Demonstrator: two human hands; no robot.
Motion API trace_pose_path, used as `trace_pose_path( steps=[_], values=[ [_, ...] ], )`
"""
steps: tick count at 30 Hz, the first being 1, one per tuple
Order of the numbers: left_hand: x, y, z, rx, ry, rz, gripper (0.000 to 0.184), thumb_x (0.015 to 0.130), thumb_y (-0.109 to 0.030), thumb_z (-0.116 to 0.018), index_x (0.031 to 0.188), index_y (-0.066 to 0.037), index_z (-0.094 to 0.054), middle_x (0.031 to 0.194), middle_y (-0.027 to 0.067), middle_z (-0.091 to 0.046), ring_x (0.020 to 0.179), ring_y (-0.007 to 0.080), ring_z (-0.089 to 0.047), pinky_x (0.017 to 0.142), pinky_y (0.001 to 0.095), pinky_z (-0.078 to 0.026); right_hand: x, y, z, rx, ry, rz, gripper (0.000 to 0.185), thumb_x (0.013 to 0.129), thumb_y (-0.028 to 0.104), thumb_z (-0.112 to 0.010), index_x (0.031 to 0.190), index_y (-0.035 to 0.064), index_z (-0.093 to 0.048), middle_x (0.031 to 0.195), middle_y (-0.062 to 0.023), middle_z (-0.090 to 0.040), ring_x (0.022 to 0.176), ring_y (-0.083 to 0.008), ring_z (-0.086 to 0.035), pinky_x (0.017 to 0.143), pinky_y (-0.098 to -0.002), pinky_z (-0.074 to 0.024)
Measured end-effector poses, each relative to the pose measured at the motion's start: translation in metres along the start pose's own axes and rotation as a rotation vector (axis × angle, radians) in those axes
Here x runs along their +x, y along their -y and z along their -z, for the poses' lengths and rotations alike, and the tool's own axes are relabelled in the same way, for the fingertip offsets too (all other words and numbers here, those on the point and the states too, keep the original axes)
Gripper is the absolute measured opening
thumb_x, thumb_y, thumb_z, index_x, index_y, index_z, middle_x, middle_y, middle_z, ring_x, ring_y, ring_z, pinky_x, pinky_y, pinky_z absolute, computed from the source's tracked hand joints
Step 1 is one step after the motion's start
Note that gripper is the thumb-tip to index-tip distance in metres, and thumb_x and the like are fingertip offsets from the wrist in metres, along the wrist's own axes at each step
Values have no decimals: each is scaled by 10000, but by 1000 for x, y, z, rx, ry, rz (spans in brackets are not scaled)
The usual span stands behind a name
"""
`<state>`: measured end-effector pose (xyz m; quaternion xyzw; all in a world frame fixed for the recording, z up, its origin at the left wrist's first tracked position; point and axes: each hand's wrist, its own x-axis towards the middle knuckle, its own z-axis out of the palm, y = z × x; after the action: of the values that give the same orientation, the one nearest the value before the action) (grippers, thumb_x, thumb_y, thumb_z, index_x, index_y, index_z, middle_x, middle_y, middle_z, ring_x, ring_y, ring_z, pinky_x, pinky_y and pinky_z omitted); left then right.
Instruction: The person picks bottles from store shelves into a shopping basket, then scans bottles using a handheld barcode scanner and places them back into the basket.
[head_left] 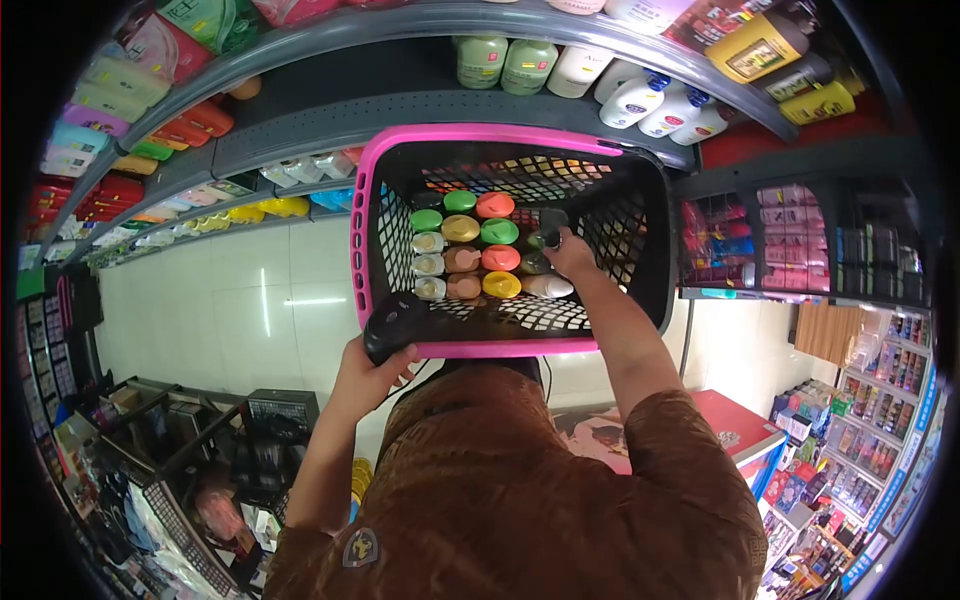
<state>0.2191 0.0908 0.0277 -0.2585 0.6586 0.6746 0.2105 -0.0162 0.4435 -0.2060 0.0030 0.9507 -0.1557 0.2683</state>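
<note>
A black basket with a pink rim (480,135) stands in front of my body, with rows of capped bottles inside. Their tops are green, gold, coral, yellow, brown and clear, such as the coral cap (495,205) and the yellow cap (502,285). My right hand (570,255) reaches down into the basket, its fingers closed around the upper part of a dark bottle (552,220) beside these rows. At the basket's near left corner, my left hand (375,372) grips a smooth black rounded object (395,325); its exact kind is unclear.
Behind the basket runs a grey shelf (390,110) with green bottles (483,62) and white pump bottles (635,100). Pale tiled floor (220,300) stretches to the left. A dark rack (180,430) stands at lower left, and a red-topped display (735,430) at right.
</note>
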Motion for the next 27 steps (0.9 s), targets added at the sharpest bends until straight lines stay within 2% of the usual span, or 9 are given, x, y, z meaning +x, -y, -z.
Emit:
trace_pose_path(
  steps=[4, 8, 14, 15, 16, 18, 19, 21, 27],
  values=[
    [0, -9, -10, -2, -1, -8, 183, 924, -125, -734, 1031, 9, -674, 866, 41, -717, 690, 101, -672, 584, 262, -528, 21, 17, -13, -130, 62, -17, 737, 857, 356, -750, 1460, 47, -460, 1197, -240, -694, 1139, -364, -667, 971, -463, -532],
    [-5, -11, -14, -59, -39, -40, 189, 917, -92, -736, 1060, 14, -669, 860, 29, -696, 691, 101, -665, 598, 267, -537, 46, 16, -6, -163, 155, -57, 617, 848, 348, -767, 1361, 69, -567, 1178, -224, -704, 1127, -375, -671, 984, -462, -532],
    [-3, -26, -13, -74, 10, -75, 232, 916, -77, -740, 1106, 21, -650, 887, 33, -695, 696, 105, -662, 620, 267, -551, 6, 14, 101, 112, -136, 59, 568, 858, 417, -667, 1229, -11, -633, 1126, -261, -710, 1098, -409, -675, 950, -477, -518],
    [-2, -26, -14, -77, 44, -98, 242, 914, -79, -746, 1110, 22, -645, 899, 37, -697, 705, 104, -665, 628, 268, -556, -8, 11, 122, 256, -123, 30, 578, 841, 418, -679, 1216, -22, -656, 1080, -245, -724, 1025, -370, -707, 914, -437, -524],
    [-1, -24, -16, -81, 56, -109, 242, 914, -79, -746, 1110, 22, -645, 899, 37, -697, 705, 104, -665, 628, 268, -556, -22, 12, 140, 453, -76, -5, 512, 860, 417, -674, 1140, -12, -684, 889, -169, -711, 745, -262, -691, 694, -378, -541],
    [3, -24, -20, -144, 125, -195, 266, 916, -72, -749, 1138, 17, -635, 911, 45, -698, 722, 101, -667, 641, 273, -563, -70, 22, 182, 766, 26, -78, 430, 899, 403, -664, 1077, 12, -686, 721, -58, -591, 543, -132, -528, 491, -285, -427],
    [3, -29, -23, -138, 142, -215, 266, 916, -72, -749, 1138, 17, -635, 911, 45, -698, 722, 101, -667, 641, 273, -563, -94, 30, 196, 770, -1, -75, 430, 899, 403, -664, 1077, 12, -686, 721, -58, -591, 543, -132, -528, 491, -285, -427],
    [-3, -35, -29, -178, 177, -269, 297, 914, -57, -750, 1175, 7, -624, 918, 50, -698, 735, 108, -669, 651, 281, -567, -141, 44, 210, 1087, -22, -55, 335, 932, 379, -651, 990, 50, -666, 660, 12, -481, 473, -69, -385, 420, -242, -306],
    [-2, -32, -18, -225, 255, -403, 275, 971, -93, -680, 1220, -3, -604, 947, 88, -695, 716, 134, -664, 627, 285, -554, -230, 66, 213, 1406, 43, -69, 312, 947, 387, -618, 990, 79, -647, 647, 41, -462, 498, -50, -346, 439, -234, -294]
  ],
)
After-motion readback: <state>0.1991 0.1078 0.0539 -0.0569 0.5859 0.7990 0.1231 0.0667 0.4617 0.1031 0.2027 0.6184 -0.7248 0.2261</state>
